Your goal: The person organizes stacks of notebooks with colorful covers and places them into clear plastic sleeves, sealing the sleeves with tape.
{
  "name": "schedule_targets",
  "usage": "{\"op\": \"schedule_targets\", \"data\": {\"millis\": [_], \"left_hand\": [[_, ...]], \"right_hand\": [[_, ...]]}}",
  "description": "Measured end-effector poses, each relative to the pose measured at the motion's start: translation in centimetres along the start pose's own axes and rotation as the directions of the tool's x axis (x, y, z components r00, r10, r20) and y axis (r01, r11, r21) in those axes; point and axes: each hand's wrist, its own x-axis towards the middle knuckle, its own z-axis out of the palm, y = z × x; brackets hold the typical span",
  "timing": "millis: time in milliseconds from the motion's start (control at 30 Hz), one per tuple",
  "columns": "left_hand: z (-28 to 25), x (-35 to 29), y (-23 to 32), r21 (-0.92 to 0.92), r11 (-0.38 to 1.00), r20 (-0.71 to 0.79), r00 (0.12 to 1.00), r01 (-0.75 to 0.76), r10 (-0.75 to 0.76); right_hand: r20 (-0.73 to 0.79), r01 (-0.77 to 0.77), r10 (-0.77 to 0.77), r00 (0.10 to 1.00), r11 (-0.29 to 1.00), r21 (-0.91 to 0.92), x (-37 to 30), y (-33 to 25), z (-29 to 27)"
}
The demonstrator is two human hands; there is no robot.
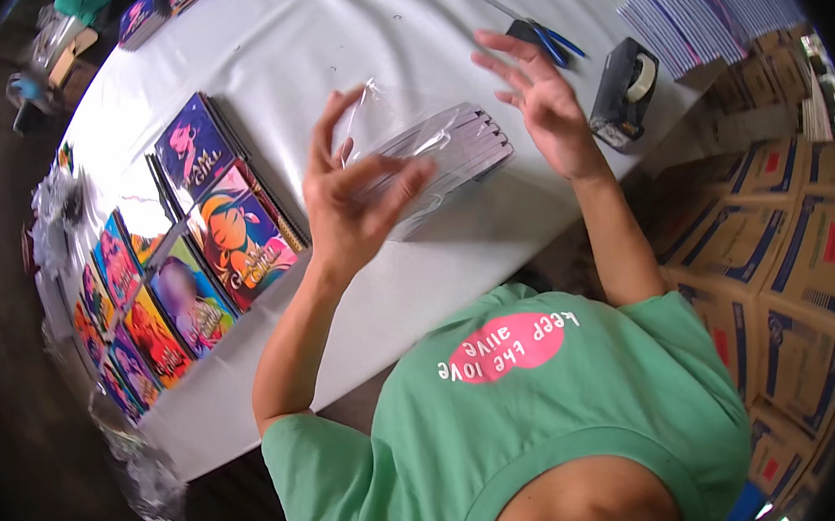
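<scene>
A stack of thin notebooks or booklets [472,150], page edges showing, sits on the white-covered table in front of me. Clear plastic film [385,113] wraps it and stands up loosely on its left side. My left hand [357,201] is over the left end of the stack, fingers spread and bent, against or just above the film; the exact contact is hard to see. To the right of the stack, my right hand [549,112] is raised with its fingers apart and nothing in it.
Colourful illustrated notebooks [234,238] lie in rows and piles at the left. Blue-handled pliers [552,39] and a black tape dispenser [626,95] are at the right. Stacked booklets [686,24] stand beyond, with cardboard boxes [780,266] below. Crumpled plastic [153,487] hangs off the left edge.
</scene>
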Motion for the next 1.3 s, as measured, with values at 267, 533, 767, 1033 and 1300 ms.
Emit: {"op": "schedule_targets", "data": {"millis": [267, 533, 767, 1033, 1300], "left_hand": [[0.1, -2.7, 0.3, 0.335, 0.94, -0.111, 0.993, 0.07, -0.035], [-0.2, 1.3, -1.8, -0.015, 0.934, -0.102, 0.929, 0.356, -0.356], [-0.2, 1.8, -2.2, -0.137, 0.948, -0.355, 0.879, 0.288, -0.318], [-0.2, 0.3, -2.1, 0.031, 0.93, -0.181, 0.917, 0.367, -0.356], [-0.6, -1.0, 1.1, 0.325, 0.945, 0.059, 0.998, -0.043, 0.026]], "right_hand": [[0.13, -0.216, 0.249, 0.96, 0.95, -0.226, 0.4, 1.5, 1.7], [0.1, -0.259, 0.322, 0.942, 0.88, -0.397, 2.3, -0.1, 3.0], [0.244, -0.663, 0.714, 0.657, 0.7, -0.264, 6.9, 0.1, 2.8], [0.213, -0.06, 0.234, 0.949, 0.794, -0.606, 5.7, 1.1, 2.5], [0.504, 0.532, -0.169, 0.847, 0.254, -0.808, 3.8, -1.2, 4.4]]}}
